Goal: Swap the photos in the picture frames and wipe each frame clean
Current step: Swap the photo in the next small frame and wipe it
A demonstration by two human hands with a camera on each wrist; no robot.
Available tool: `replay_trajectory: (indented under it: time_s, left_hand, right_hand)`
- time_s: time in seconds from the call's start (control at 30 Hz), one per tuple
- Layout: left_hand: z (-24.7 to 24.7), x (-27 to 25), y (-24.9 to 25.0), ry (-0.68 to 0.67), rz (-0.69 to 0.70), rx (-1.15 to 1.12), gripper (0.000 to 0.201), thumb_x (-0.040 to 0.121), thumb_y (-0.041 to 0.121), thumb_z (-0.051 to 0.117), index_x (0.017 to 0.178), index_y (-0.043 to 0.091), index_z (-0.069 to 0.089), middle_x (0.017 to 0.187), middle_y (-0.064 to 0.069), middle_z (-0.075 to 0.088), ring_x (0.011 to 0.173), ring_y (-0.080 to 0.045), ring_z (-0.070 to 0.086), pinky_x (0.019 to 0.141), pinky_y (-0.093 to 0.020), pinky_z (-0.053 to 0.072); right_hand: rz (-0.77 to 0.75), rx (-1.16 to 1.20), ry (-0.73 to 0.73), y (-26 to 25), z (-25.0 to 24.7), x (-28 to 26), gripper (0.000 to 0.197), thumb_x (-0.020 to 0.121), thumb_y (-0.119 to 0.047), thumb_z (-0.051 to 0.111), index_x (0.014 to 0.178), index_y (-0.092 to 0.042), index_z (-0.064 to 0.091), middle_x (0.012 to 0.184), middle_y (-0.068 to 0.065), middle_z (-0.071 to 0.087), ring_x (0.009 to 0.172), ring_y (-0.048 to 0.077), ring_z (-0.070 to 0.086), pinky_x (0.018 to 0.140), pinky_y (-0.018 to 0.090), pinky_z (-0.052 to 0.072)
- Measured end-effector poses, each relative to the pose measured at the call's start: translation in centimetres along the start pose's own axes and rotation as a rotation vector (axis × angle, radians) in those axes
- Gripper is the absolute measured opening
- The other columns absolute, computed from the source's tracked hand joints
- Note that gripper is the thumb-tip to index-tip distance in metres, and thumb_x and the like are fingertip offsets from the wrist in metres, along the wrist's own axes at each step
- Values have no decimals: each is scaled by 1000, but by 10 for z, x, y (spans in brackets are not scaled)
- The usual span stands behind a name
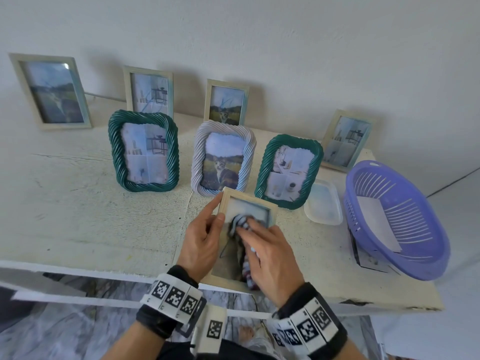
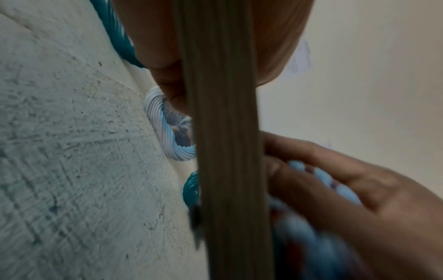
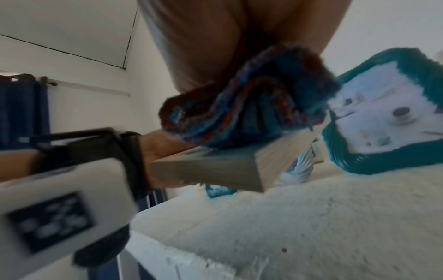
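Here the left hand (image 1: pixel 201 245) grips the wooden frame (image 1: pixel 228 201) by its left edge, thumb on the front rim, forefinger stretched up along the side and the other fingers curled behind; in the left wrist view the frame's edge (image 2: pixel 227 151) runs straight down the middle with fingers on either side of it. The frame is tilted, face up, its lower end out over the table's front edge. To the right, the right hand (image 1: pixel 270 258) is closed on a striped cloth (image 1: pixel 240 224) and presses it against the glass in the upper half of the frame; the right wrist view shows the cloth (image 3: pixel 251 106) bunched under the palm and resting on the frame (image 3: pixel 215 170).

Behind the hands, on the white table (image 1: pixel 91 216), three rope-pattern frames stand in a row: a green frame (image 1: pixel 114 152) at left, a pale frame (image 1: pixel 198 162) with a cat photo just beyond the held frame, and another green one (image 1: pixel 262 183) at right. Four more wooden frames lean against the wall (image 1: pixel 285 48) behind them. At right lie a clear lid (image 1: pixel 324 203) and, beside it, a purple basket (image 1: pixel 400 219) with paper inside. The tabletop is rough and scuffed.
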State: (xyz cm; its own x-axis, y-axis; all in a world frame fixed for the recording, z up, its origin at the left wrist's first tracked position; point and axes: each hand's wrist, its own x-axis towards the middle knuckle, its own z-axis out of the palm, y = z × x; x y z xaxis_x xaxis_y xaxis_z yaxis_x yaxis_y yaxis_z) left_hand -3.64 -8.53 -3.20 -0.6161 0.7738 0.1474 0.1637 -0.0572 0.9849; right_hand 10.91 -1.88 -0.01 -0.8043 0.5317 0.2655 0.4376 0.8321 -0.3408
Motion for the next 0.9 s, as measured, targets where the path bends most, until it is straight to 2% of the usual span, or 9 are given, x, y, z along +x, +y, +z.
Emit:
replay_trajectory:
  time_s: [0.1, 0.23, 0.33, 0.47, 0.57, 0.63, 0.73, 0.8, 0.9]
  left_hand:
    - [-5, 2, 1, 30, -9, 19, 42, 100, 8, 45, 140, 20, 46, 49, 9, 36, 43, -2, 26, 44, -14, 26]
    - [0, 1, 1, 6, 8, 29, 44, 100, 8, 46, 143, 18, 44, 54, 3, 35, 44, -3, 25, 44, -15, 25]
    - [-3, 3, 5, -11, -2, 11, 44, 101, 8, 45, 143, 19, 45, 56, -11, 38, 45, -3, 26, 44, -17, 27]
    - [-12, 3, 2, 22, -13, 40, 45, 100, 6, 46, 142, 23, 46, 54, -6, 42, 49, -4, 32, 47, -19, 31]
    - [-7, 0, 3, 14, 10, 41, 44, 100, 5, 46, 142, 20, 45, 48, 10, 39, 43, -2, 26, 44, -13, 25]
    - [-4, 0, 6, 5, -2, 7, 43, 100, 4, 45, 141, 18, 44, 47, 14, 45, 40, 0, 28, 44, -10, 26]
    - [-8, 4, 8, 4, -6, -17, 43, 100, 7, 47, 141, 21, 46, 56, 5, 59, 49, 0, 42, 45, -18, 40]
    - [-11, 5, 6, 10, -13, -16, 42, 100, 13, 47, 141, 22, 48, 73, -2, 71, 63, -6, 56, 57, -29, 54]
    - [-6, 2, 4, 14, -18, 4, 43, 100, 10, 47, 142, 20, 47, 55, 13, 47, 46, -3, 34, 45, -15, 32]
  right_hand:
    - [-157, 14, -54, -3, -13, -9, 40, 69, 1, 75, 105, -17, 71, 119, -2, 65, 81, 13, 45, 67, 26, 52]
    - [-126, -114, 45, 6, -24, 17, 46, 52, 5, 84, 94, -10, 74, 107, 5, 70, 84, 8, 36, 61, 25, 54]
    - [-94, -67, 32, 1, -17, 21, 48, 59, 11, 77, 103, -8, 72, 116, 8, 66, 84, 10, 36, 68, 29, 52]
    - [-271, -53, -128, -7, -20, 1, 45, 63, 9, 74, 100, -16, 74, 120, 2, 66, 88, 7, 38, 68, 26, 51]
    - [-142, -81, -70, 6, -22, 13, 56, 51, 12, 80, 100, -14, 73, 116, 3, 65, 83, 12, 47, 63, 28, 55]
    - [-66, -93, 3, 3, -23, 22, 59, 49, 12, 80, 103, -11, 71, 115, 6, 65, 83, 15, 47, 63, 32, 56]
    - [-206, -86, -31, -20, -21, 13, 50, 55, 10, 72, 99, -13, 72, 117, 4, 64, 90, 8, 36, 68, 28, 54]
    - [-303, -80, -105, -25, -25, 2, 47, 56, 8, 66, 95, -17, 73, 115, 0, 66, 92, 7, 36, 71, 25, 52]
    - [-190, -95, -144, 0, -27, 16, 47, 60, 7, 68, 98, -19, 71, 119, -1, 63, 88, 7, 38, 77, 19, 39]
